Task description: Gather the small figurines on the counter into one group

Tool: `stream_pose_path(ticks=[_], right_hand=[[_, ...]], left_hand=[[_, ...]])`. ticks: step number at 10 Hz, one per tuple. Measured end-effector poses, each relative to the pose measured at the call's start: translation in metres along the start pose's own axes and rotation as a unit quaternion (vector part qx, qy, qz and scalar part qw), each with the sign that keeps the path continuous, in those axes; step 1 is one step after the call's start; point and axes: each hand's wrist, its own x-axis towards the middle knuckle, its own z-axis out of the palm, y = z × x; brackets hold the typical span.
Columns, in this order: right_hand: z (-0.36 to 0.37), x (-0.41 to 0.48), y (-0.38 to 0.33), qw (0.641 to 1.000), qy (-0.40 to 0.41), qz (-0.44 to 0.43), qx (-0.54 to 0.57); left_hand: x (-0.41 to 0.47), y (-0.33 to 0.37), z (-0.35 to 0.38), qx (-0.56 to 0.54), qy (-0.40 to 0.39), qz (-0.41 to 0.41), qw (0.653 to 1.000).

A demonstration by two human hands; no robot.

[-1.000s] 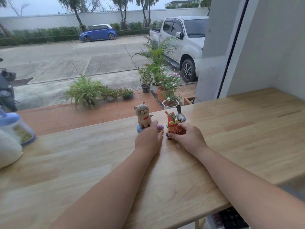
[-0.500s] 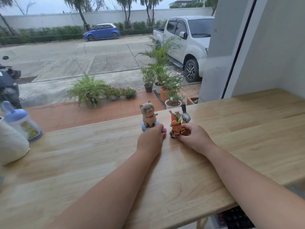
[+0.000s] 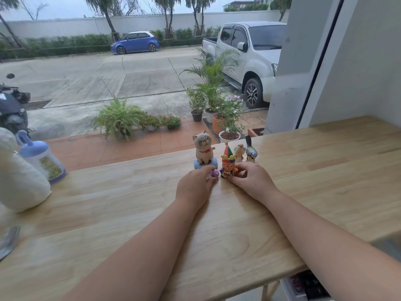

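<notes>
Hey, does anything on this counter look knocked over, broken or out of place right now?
Nothing stands out. The cat figurine, clown figurine and two bird figurines stand upright, close together on the wooden counter. The left hand holds a small purple piece, too blurred to judge.

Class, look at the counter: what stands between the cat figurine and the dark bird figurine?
In the head view, the clown figurine in a pointed hat and a small pale bird figurine stand between the cat figurine and the dark bird figurine.
</notes>
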Motion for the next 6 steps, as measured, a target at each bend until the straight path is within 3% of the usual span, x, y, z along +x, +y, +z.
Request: stream_pose_path(ticks=[6], right_hand=[[0.0023, -0.0056, 0.0012, 0.999, 0.035, -0.009, -0.036]], left_hand=[[0.0016, -0.0026, 0.0023, -0.008, 0.008, -0.005, 1.000]])
